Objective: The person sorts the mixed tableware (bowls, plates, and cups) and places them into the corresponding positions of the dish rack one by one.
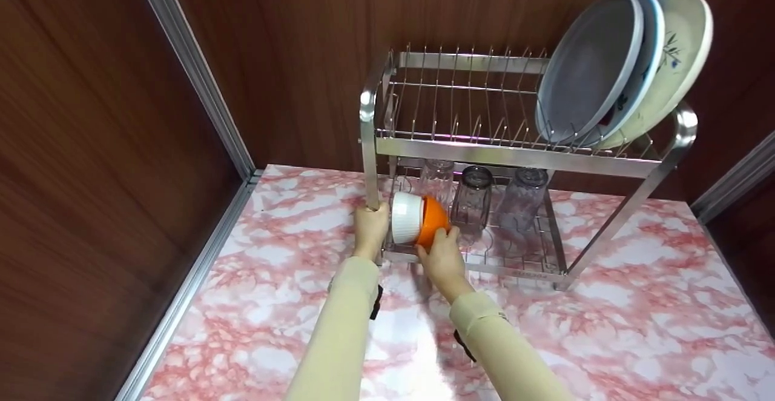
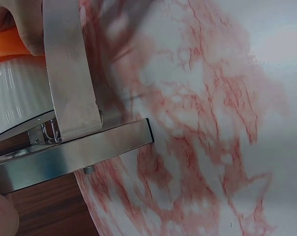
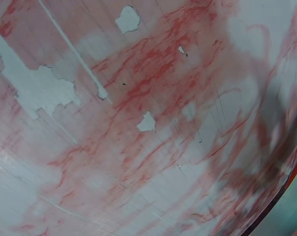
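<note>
My right hand (image 1: 444,261) grips an orange bowl (image 1: 434,224) on the lower tier of a metal dish rack (image 1: 514,154). Pressed up against that bowl on its left, a white ribbed bowl (image 1: 407,218) lies tipped on its side. At the front left post of the rack, my left hand (image 1: 370,228) holds on to the metal. From the left wrist, fingers of the right hand (image 2: 28,22) show over the orange bowl (image 2: 11,44), above the white bowl (image 2: 20,93). The right wrist view is mostly marbled tabletop (image 3: 138,118).
Upside-down glasses, one of them dark (image 1: 473,198), stand right of the bowls. Several plates (image 1: 590,68) lean upright on the right of the top tier. Wood panels (image 1: 290,56) close off the back and sides of the pink marbled table (image 1: 266,304).
</note>
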{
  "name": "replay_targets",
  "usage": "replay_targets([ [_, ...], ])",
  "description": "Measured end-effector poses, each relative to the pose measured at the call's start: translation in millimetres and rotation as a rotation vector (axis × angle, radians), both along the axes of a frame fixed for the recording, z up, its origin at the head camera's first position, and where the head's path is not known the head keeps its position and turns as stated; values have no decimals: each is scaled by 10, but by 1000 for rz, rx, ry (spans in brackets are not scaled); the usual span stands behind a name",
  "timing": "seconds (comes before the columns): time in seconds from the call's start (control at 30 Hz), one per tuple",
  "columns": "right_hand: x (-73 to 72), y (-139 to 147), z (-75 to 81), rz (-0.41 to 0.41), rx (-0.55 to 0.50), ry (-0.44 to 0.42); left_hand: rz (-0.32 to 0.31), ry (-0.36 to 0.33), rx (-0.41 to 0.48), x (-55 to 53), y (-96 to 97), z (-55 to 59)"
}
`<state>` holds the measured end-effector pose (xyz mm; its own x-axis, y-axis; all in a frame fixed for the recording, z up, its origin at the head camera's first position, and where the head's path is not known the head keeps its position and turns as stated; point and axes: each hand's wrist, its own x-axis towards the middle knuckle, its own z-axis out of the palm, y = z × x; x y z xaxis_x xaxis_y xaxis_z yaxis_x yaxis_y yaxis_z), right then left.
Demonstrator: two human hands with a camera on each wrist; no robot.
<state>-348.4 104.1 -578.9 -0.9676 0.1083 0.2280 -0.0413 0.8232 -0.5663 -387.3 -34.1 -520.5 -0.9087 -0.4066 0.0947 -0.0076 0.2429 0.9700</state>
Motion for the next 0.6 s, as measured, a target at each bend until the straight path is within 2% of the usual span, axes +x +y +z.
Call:
replay_targets([
  [0.37, 7, 60, 19, 15, 14, 8, -19, 10, 27, -2, 29, 26],
  [0.6, 52, 115, 3, -7, 34, -3, -18, 24, 3, 4, -22, -5],
])
